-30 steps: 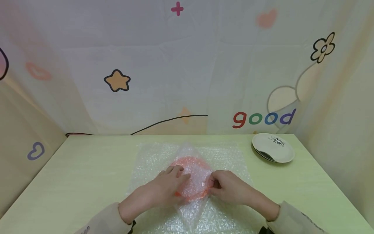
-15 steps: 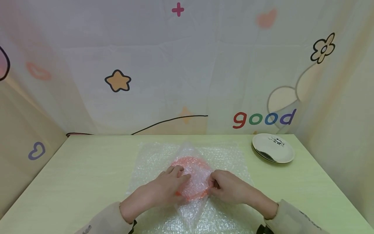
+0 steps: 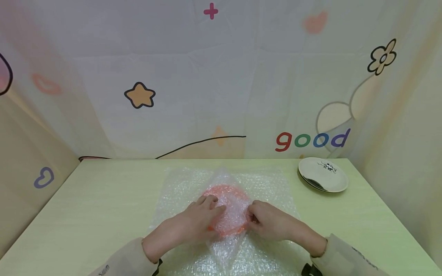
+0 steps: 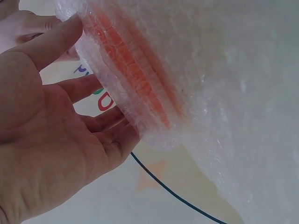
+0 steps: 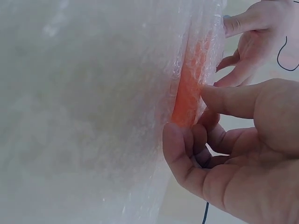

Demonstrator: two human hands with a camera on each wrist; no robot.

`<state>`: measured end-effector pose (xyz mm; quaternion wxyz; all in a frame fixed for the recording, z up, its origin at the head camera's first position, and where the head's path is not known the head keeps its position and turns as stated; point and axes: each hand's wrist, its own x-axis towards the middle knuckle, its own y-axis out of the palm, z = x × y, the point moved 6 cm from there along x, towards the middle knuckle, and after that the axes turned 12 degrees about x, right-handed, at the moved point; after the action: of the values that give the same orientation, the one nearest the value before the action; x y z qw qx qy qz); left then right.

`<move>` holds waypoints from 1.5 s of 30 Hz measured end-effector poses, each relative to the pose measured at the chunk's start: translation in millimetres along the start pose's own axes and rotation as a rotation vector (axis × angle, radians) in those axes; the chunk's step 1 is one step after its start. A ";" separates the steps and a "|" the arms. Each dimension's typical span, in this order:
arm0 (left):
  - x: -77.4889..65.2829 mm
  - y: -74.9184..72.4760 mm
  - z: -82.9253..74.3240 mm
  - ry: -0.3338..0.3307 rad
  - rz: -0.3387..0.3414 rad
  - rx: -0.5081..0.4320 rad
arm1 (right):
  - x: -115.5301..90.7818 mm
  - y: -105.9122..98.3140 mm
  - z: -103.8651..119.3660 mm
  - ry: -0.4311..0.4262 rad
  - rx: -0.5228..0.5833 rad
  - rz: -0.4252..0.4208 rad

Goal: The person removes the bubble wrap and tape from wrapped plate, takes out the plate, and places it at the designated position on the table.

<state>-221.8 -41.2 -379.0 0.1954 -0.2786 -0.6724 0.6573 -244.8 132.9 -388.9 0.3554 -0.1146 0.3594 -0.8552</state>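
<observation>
A round, flat orange-red object lies under folded bubble wrap at the middle of the table; its exact kind is hidden by the wrap. On its left side, my left hand rests with spread, relaxed fingers on the wrap. The left wrist view shows the thumb and fingertips of the left hand touching the wrapped edge. At the right edge, my right hand has curled fingers and pinches the wrap. Close up in the right wrist view, the thumb of the right hand meets the orange rim through the film.
Beneath the wrapped object a larger sheet of bubble wrap spreads over the pale green table. Stacked white plates with a dark pattern stand at the back right. A printed curtain hangs behind and beside the table.
Both hands keep their places on the wrap. Only the right sleeve and forearm have shifted slightly to the left.
</observation>
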 end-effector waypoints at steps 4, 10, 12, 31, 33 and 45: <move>0.2 0.1 0.5 -0.009 0.008 -0.008 | 0.0 0.2 2.5 -0.007 -0.012 0.011; 1.4 2.2 1.8 -0.024 0.030 -0.014 | 0.2 2.0 6.3 -0.011 -0.009 0.039; 2.1 3.1 2.5 -0.026 0.033 -0.018 | 0.6 2.3 6.4 -0.014 -0.014 0.043; 3.5 3.5 6.5 -0.016 0.010 -0.052 | -3.9 -7.9 -3.2 -0.024 0.129 -0.086; 3.5 3.7 6.4 -0.014 0.009 -0.050 | -4.9 -9.2 -3.5 -0.023 0.138 -0.085; 3.9 4.5 6.3 -0.011 0.007 -0.042 | -5.9 -9.7 -2.5 -0.097 0.084 -0.051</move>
<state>-228.2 -43.7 -384.2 0.1835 -0.2811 -0.6861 0.6454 -246.8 143.0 -383.6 0.3550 -0.1501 0.3027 -0.8717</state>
